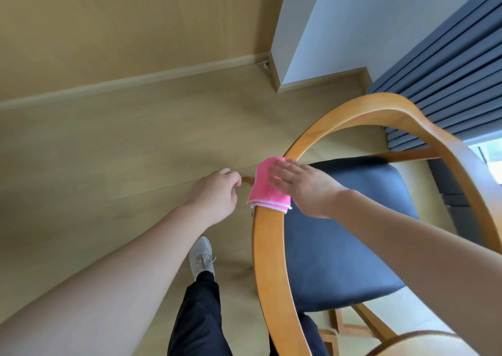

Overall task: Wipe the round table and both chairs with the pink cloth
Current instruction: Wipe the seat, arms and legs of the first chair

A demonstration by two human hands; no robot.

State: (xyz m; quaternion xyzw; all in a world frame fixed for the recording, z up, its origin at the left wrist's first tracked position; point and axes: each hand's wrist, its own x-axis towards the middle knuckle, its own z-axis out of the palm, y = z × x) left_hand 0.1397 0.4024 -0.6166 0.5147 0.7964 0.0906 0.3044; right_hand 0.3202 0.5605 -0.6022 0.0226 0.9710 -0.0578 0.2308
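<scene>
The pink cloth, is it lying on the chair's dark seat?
No, the pink cloth is draped over the chair's curved wooden rail, under the right hand.

Folded pink cloth (267, 187) with white edging draped over curved wooden back rail of chair (267, 247), dark padded seat below
</scene>
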